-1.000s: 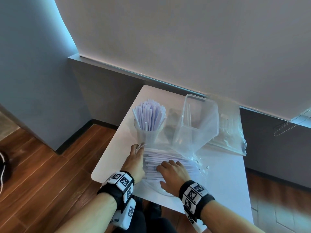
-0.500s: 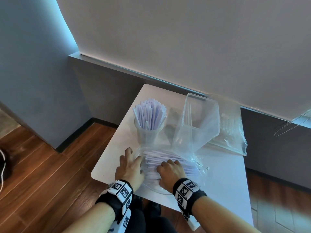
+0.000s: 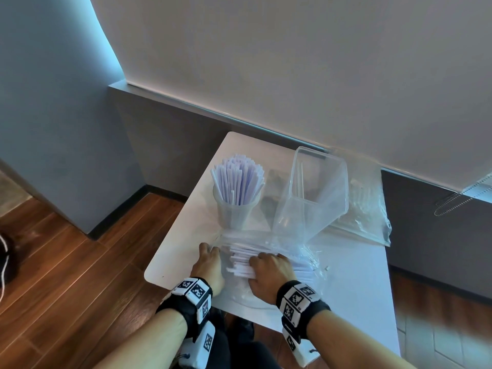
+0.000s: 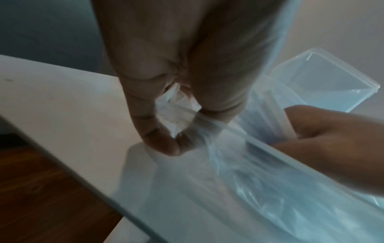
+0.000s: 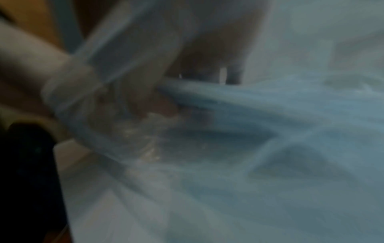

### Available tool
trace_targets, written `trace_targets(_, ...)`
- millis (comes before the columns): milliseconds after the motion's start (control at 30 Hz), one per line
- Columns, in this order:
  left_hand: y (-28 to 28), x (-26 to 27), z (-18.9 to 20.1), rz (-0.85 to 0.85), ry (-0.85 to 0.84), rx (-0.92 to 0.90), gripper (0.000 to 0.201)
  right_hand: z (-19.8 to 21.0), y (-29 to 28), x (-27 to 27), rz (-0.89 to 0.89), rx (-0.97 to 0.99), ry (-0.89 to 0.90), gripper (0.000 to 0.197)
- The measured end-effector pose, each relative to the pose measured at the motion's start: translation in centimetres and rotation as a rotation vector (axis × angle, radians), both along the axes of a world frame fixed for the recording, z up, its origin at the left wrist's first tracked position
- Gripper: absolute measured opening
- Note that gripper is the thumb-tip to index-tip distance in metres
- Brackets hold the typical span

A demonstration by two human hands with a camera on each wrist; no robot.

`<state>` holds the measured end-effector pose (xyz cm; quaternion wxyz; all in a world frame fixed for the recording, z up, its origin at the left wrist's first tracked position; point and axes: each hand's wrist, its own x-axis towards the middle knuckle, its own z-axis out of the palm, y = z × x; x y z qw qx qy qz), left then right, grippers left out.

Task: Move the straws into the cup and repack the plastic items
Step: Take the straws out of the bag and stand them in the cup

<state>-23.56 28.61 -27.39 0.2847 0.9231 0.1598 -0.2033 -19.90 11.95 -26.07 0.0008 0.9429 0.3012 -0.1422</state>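
A clear cup full of white straws stands upright at the table's back left. In front of it a clear plastic bag lies flat with more loose straws inside. My left hand is at the bag's left end, and in the left wrist view its thumb and fingers pinch the bag's film. My right hand lies over the straws with its fingers curled round a bundle. In the blurred right wrist view that bundle runs out from under the fingers.
A clear rectangular plastic container leans tilted behind the bag, right of the cup. A second crumpled plastic bag lies at the back right. The small white table stands against a grey wall, with wooden floor to the left.
My left hand has drawn back from the cup's base to the bag's left end and taken hold of the film. My right hand has shifted slightly left on the straws.
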Motion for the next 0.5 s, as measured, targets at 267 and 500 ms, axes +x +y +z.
trace_targets(267,-0.1,0.5,1.2,0.031,-0.049,-0.117,0.073,2.6,-2.7,0.1,-0.092,0.392,0.069,0.022)
trace_targets(500,-0.6,0.5,1.9,0.024,-0.121,-0.124,0.083,6.6,-2.2,-1.3,-0.400,1.000,0.191,0.029)
